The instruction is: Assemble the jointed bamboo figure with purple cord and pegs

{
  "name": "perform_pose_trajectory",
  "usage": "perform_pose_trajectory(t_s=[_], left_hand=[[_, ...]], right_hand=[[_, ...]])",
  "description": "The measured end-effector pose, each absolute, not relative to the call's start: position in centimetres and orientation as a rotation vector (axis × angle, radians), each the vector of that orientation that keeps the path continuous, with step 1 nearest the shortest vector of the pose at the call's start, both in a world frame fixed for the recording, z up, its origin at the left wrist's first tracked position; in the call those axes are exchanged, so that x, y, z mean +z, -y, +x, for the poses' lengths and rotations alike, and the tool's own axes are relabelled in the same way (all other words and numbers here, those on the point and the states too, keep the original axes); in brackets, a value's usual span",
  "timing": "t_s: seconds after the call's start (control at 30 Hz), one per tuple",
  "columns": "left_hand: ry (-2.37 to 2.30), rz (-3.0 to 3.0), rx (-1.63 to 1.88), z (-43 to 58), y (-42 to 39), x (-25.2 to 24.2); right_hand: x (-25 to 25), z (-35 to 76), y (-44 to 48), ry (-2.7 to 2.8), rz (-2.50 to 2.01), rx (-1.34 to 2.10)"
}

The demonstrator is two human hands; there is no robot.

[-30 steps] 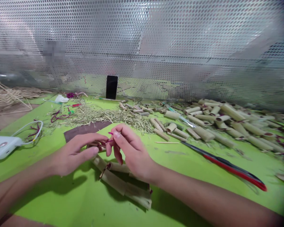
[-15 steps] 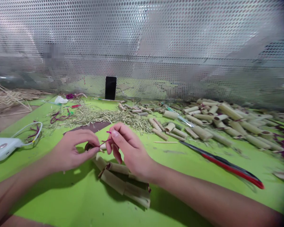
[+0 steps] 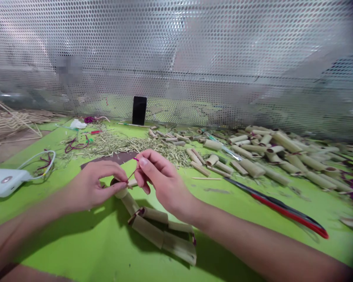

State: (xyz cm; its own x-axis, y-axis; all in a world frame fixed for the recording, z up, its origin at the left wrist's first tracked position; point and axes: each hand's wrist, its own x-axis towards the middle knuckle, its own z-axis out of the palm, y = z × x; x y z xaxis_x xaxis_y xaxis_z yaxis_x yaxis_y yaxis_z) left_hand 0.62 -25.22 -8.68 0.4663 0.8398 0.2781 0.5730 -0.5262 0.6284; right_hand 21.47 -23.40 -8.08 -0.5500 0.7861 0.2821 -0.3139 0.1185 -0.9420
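The left hand [image 3: 91,184] grips a short bamboo tube [image 3: 120,191] between thumb and fingertips, with the tube's open end showing just beyond them. The right hand [image 3: 161,180] is close beside it, its thumb and forefinger pressed together on a thin magenta wire [image 3: 131,174] that rises at a slant from the tube's end. The two hands are near each other but not touching (the wire and the tube bridge the small gap). The short tube is the top end of a jointed chain of bamboo segments [image 3: 148,231], which runs down and to the right across a bright green mat [image 3: 76,219], its lower pieces lying on the mat and tied at the joints with dark red binding. A loose heap of cut bamboo tubes [image 3: 285,156] spreads to the right, with a long red-and-black tool [image 3: 285,211] lying in front of it. Straw-like bamboo shavings [image 3: 129,147] lie ahead of the hands, partly over a dark brown sheet [image 3: 108,157]. A white power bank [image 3: 2,181] with its cable sits at far left, and a phone [image 3: 139,110] stands upright against a perforated metal screen [image 3: 176,51].
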Motion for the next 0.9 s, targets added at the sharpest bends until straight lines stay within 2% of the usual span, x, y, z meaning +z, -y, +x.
perform_pose_trajectory(t_s=[0.2,0.47,0.77,0.9], left_hand=[[-1.209,2.26,0.792,0.6,25.1,-9.1],[-1.512,2.351,0.809,0.7,26.1,-8.2],[-1.359,2.19,0.67,2.7,27.1,-9.0],[-1.299,2.213,0.718,3.3,27.6,-8.6]], right_hand=[[-8.5,21.3,23.1,1.444,-0.471,1.615],[-7.7,21.8,22.9,1.39,-0.462,1.62],[-8.2,21.3,24.7,1.602,-0.413,1.673],[-7.7,21.5,25.1,1.773,-0.427,1.578]])
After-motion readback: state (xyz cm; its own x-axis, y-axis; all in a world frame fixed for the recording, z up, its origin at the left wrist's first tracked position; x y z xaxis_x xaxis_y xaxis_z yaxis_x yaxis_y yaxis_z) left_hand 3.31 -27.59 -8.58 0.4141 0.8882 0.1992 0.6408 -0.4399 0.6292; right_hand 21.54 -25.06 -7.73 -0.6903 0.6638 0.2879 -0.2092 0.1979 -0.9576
